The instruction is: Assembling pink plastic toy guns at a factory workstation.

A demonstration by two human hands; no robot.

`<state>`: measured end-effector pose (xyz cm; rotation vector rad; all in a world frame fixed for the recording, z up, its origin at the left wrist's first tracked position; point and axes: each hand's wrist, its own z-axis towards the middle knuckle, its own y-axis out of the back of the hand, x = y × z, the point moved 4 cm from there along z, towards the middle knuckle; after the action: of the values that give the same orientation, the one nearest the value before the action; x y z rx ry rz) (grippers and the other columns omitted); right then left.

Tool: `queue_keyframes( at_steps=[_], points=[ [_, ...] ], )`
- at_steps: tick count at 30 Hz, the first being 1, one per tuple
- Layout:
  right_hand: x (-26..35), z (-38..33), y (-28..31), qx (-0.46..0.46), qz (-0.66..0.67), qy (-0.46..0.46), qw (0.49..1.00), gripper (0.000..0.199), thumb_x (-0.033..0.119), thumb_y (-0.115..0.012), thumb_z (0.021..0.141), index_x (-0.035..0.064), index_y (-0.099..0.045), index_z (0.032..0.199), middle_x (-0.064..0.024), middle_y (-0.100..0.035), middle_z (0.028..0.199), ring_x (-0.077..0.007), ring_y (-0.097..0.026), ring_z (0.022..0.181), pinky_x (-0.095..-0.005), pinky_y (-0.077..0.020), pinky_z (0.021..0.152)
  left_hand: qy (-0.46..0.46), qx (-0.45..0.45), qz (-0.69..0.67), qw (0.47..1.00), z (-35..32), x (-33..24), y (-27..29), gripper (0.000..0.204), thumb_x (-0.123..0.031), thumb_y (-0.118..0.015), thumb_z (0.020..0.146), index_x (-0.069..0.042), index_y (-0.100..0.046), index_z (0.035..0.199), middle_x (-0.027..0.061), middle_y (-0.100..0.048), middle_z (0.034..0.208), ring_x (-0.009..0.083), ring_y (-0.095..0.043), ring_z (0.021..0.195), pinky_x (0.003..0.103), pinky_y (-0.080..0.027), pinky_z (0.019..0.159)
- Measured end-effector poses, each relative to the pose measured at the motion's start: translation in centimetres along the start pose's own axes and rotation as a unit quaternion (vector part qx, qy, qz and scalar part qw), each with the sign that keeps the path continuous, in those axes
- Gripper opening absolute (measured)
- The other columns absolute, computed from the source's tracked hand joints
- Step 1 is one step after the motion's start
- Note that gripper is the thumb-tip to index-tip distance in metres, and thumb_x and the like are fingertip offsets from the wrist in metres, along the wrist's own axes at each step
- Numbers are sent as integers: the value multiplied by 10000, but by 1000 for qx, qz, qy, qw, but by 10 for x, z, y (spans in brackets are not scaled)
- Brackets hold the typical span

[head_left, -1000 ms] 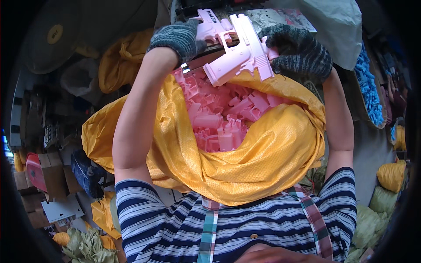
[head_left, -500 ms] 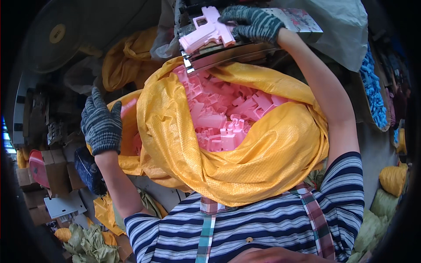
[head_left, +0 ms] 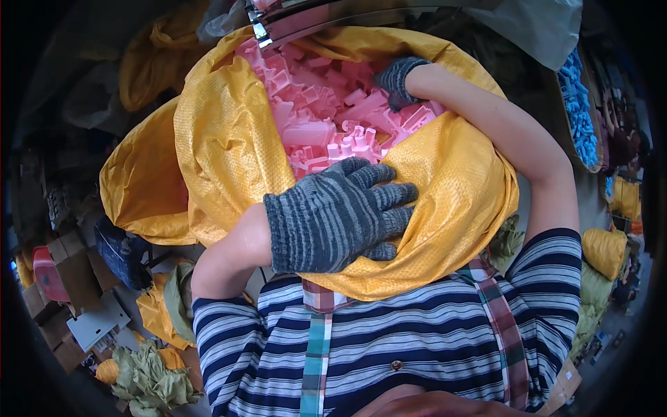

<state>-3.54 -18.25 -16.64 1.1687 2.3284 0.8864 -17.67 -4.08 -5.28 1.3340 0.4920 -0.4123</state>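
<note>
Pink parts (head_left: 326,132) lie heaped in the open mouth of a yellow sack (head_left: 229,139), which sits against the person's chest. The right hand (head_left: 397,80), gloved in grey stripes, is down among the parts at the far side of the heap; its fingers are buried in the pile, so I cannot tell whether its grip is on anything. The left hand (head_left: 337,215), in the same kind of glove, lies flat and spread on the sack's near rim, fingers open and pointing to the right, holding nothing but pressing the cloth. The parts sit just beyond its fingertips, farther from the body, so the right hand is the nearer one to them. The heap has no one long axis; pieces point all ways. A metal edge (head_left: 313,17) shows above the sack. Around are more yellow sacks (head_left: 604,250), blue parts (head_left: 580,111) to the right, and cardboard (head_left: 76,306) on the floor to the left.
</note>
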Motion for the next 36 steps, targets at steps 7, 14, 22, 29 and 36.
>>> queue_keyframes(
  at_steps=[7, 14, 22, 29, 36],
  points=[
    [35, -44, 33, -184, 178, 190, 948, 333, 104, -730, 639, 34, -558, 916, -107, -619, 828, -274, -603, 825, -346, -476, 714, 145, -106, -52, 982, -26, 9, 14, 473, -316, -583, 837, -11, -515, 1192, 160, -621, 986, 291, -585, 953, 382, -435, 884],
    [12, -141, 122, -510, 363, 333, 705, 379, 30, -662, 755, 35, -527, 1109, -52, -572, 935, -117, -549, 892, -271, -477, 783, 242, -342, 153, 895, -53, 61, 74, 580, -176, -699, 771, -28, -450, 1273, 134, -546, 1187, 244, -513, 1122, 339, -380, 976],
    [23, -150, 107, -536, 244, 336, 735, 383, -3, -655, 752, 47, -515, 1105, -103, -537, 1129, -220, -559, 1012, -312, -469, 838, 280, -439, -430, 738, -80, 72, 83, 320, -196, -633, 823, 39, -573, 1033, 108, -621, 909, 227, -637, 787, 364, -564, 664],
    [-26, -152, 99, -545, 237, 236, 768, 281, 46, -691, 750, 49, -549, 992, -36, -580, 947, -141, -560, 869, -276, -470, 762, 212, -580, -182, 765, -60, 125, 133, 312, -258, -596, 856, -12, -612, 1048, 109, -647, 935, 185, -609, 889, 304, -475, 809],
    [-44, -144, 78, -424, 416, 211, 776, 400, 80, -745, 708, 55, -543, 1052, -20, -558, 1006, -105, -495, 968, -280, -421, 871, 468, -143, 300, 819, 2, 143, 163, 638, -479, -587, 796, -97, -439, 1286, 201, -542, 1176, 341, -522, 1095, 405, -395, 940]
  ],
)
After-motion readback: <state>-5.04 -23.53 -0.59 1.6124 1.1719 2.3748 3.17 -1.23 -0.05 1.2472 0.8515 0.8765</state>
